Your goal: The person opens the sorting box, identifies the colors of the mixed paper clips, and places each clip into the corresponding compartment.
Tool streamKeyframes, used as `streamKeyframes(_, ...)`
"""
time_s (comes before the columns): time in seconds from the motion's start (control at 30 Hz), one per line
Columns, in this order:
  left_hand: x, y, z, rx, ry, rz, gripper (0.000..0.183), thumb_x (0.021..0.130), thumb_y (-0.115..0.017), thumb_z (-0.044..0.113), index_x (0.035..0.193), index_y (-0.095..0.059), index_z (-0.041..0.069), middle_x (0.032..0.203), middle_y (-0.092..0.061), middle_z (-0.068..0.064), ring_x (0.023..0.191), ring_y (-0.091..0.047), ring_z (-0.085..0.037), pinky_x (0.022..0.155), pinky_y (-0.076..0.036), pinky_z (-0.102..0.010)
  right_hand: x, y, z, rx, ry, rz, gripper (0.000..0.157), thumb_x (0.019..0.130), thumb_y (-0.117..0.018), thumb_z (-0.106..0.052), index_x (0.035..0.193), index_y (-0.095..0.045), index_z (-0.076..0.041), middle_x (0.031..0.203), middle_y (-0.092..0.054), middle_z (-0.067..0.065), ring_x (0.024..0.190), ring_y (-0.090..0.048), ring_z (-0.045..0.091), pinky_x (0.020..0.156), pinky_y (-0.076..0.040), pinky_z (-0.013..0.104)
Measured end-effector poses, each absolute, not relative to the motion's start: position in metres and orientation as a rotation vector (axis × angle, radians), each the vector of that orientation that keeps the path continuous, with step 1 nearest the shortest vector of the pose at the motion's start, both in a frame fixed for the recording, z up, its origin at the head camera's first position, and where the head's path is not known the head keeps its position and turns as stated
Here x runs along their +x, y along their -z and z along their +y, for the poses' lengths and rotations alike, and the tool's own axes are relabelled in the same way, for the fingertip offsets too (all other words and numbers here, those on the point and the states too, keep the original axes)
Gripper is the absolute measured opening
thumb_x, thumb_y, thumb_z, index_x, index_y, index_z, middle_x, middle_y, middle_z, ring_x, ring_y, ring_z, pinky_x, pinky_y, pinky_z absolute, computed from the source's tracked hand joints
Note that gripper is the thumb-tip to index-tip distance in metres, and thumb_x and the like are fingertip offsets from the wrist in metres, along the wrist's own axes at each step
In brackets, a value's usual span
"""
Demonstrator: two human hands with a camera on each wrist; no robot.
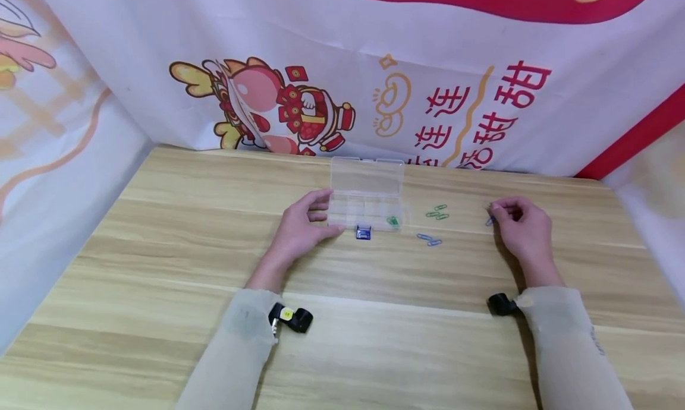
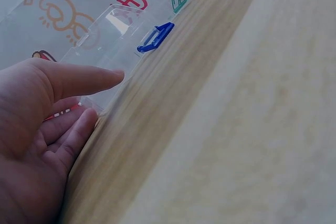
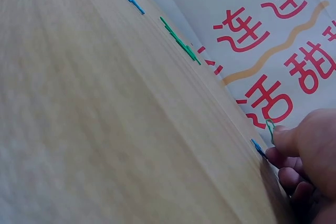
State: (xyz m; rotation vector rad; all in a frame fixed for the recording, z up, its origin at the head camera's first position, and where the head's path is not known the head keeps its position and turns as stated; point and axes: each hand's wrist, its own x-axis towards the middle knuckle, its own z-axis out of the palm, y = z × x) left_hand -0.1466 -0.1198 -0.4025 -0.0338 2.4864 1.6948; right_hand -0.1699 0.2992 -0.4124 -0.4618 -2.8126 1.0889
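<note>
My left hand (image 1: pixel 304 223) holds the left end of a clear plastic box (image 1: pixel 346 211), its thumb along the front edge and its fingers at the side. The divided box lies on the table with its lid (image 1: pixel 366 177) raised and a blue latch (image 1: pixel 363 232) at the front. Green paper clips (image 1: pixel 393 221) sit in its front right compartment. At the right, my right hand (image 1: pixel 521 226) pinches a green paper clip (image 3: pixel 270 128) between thumb and finger. Beside those fingertips, a blue paper clip (image 3: pixel 258 147) lies on the table, partly hidden by the hand.
Several green paper clips (image 1: pixel 439 213) lie on the wooden table (image 1: pixel 374 327) to the right of the box. Nearer the front are blue paper clips (image 1: pixel 429 239). A printed cloth (image 1: pixel 342 71) hangs along the table's back edge, with another cloth (image 1: pixel 64 160) at the left.
</note>
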Motion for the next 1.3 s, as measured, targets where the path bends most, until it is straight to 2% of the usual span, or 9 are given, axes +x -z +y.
streamKeyframes(0.17, -0.147, 0.405, -0.12, -0.024, -1.709, 2.487, 0.08, 0.085, -0.09, 0.008, 0.156, -0.056, 0.02, 0.145, -0.064, -0.011, 0.128, -0.066, -0.032, 0.114, -0.056, -0.044, -0.169, 0.411, 0.299, -0.502, -1.137, -2.774, 0.044, 0.111, -0.056, -0.04, 0.132, -0.07, -0.005, 0.119, -0.065, 0.011, 0.101, -0.054, 0.017, 0.081, -0.043, 0.024)
streamKeyframes(0.3, -0.147, 0.405, -0.12, -0.029, -1.708, 2.486, 0.079, 0.085, -0.09, 0.008, 0.156, -0.056, 0.02, 0.144, -0.065, -0.01, 0.127, -0.066, -0.031, 0.114, -0.056, -0.043, -0.169, 0.411, 0.299, -0.566, -1.235, -2.701, 0.04, 0.109, -0.059, -0.041, 0.13, -0.071, -0.009, 0.109, -0.064, -0.004, 0.096, -0.054, 0.008, 0.08, -0.045, 0.019)
streamKeyframes(0.47, -0.147, 0.405, -0.12, -0.021, -1.708, 2.481, 0.08, 0.085, -0.09, 0.007, 0.156, -0.056, 0.02, 0.145, -0.064, -0.011, 0.128, -0.066, -0.031, 0.114, -0.056, -0.043, -0.169, 0.409, 0.301, -0.655, -1.426, -2.59, 0.021, 0.108, -0.063, -0.039, 0.116, -0.072, -0.022, 0.099, -0.06, -0.019, 0.096, -0.053, 0.0, 0.08, -0.046, 0.014)
streamKeyframes(0.57, -0.147, 0.404, -0.12, -0.023, -1.715, 2.481, 0.08, 0.085, -0.09, 0.007, 0.156, -0.056, 0.019, 0.145, -0.065, -0.012, 0.128, -0.066, -0.032, 0.114, -0.056, -0.044, -0.17, 0.408, 0.301, -0.678, -1.5, -2.55, 0.011, 0.107, -0.065, -0.037, 0.109, -0.071, -0.028, 0.098, -0.06, -0.02, 0.096, -0.053, 0.0, 0.078, -0.047, 0.011)
streamKeyframes(0.7, -0.147, 0.403, -0.12, -0.028, -1.715, 2.481, 0.08, 0.084, -0.091, 0.007, 0.156, -0.056, 0.02, 0.145, -0.065, -0.012, 0.128, -0.066, -0.032, 0.114, -0.056, -0.044, -0.17, 0.407, 0.3, -0.679, -1.54, -2.51, 0.007, 0.106, -0.068, -0.034, 0.106, -0.072, -0.028, 0.095, -0.062, -0.02, 0.093, -0.055, -0.001, 0.073, -0.047, 0.008)
streamKeyframes(0.93, -0.148, 0.402, -0.12, -0.019, -1.709, 2.483, 0.08, 0.085, -0.091, 0.008, 0.156, -0.056, 0.019, 0.145, -0.064, -0.012, 0.128, -0.066, -0.032, 0.114, -0.056, -0.044, -0.171, 0.406, 0.3, -0.677, -1.583, -2.48, 0.016, 0.105, -0.07, -0.034, 0.114, -0.074, -0.022, 0.095, -0.063, -0.02, 0.094, -0.055, 0.0, 0.071, -0.047, 0.008)
streamKeyframes(1.13, -0.148, 0.403, -0.121, -0.015, -1.709, 2.489, 0.078, 0.085, -0.091, 0.008, 0.155, -0.058, 0.02, 0.143, -0.065, -0.012, 0.127, -0.066, -0.032, 0.113, -0.056, -0.044, -0.17, 0.4, 0.298, -0.666, -1.679, -2.451, 0.023, 0.104, -0.07, -0.04, 0.12, -0.075, -0.023, 0.1, -0.065, -0.018, 0.09, -0.055, 0.006, 0.062, -0.049, 0.015)
streamKeyframes(1.3, -0.149, 0.404, -0.121, -0.032, -1.706, 2.484, 0.078, 0.085, -0.091, 0.008, 0.155, -0.058, 0.021, 0.144, -0.065, -0.011, 0.127, -0.066, -0.031, 0.113, -0.056, -0.044, -0.167, 0.389, 0.29, -0.645, -1.734, -2.493, 0.038, 0.101, -0.071, -0.049, 0.131, -0.073, -0.026, 0.111, -0.067, -0.019, 0.101, -0.055, 0.008, 0.075, -0.05, 0.021)
